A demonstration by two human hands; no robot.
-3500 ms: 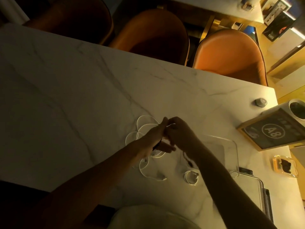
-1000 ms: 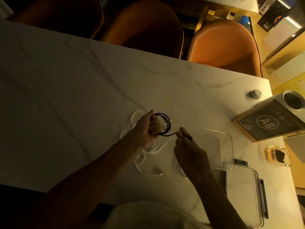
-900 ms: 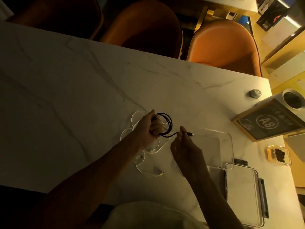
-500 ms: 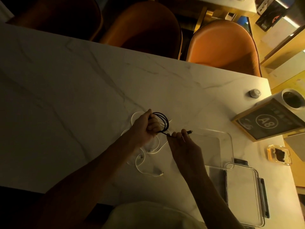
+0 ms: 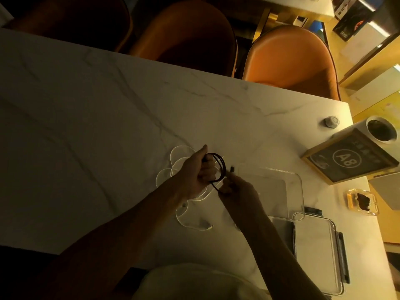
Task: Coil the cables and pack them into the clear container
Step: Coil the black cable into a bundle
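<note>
My left hand grips a coiled black cable held a little above the marble table. My right hand pinches the free end of that cable just right of the coil; its plug tip sticks up near the fingers. A loose white cable lies in loops on the table under and left of my hands, partly hidden by my left wrist. The clear container lies open to the right, and its lid rests nearer me.
A framed black sign marked A8 and a white cylinder stand at the right edge. Near them are a small grey knob and a small clear box with dark contents. Orange chairs line the far side.
The hands went from working together over the white cable to holding a black coil. In the last second my right hand slid along the free end toward the coil, and the loose tail shortened.
</note>
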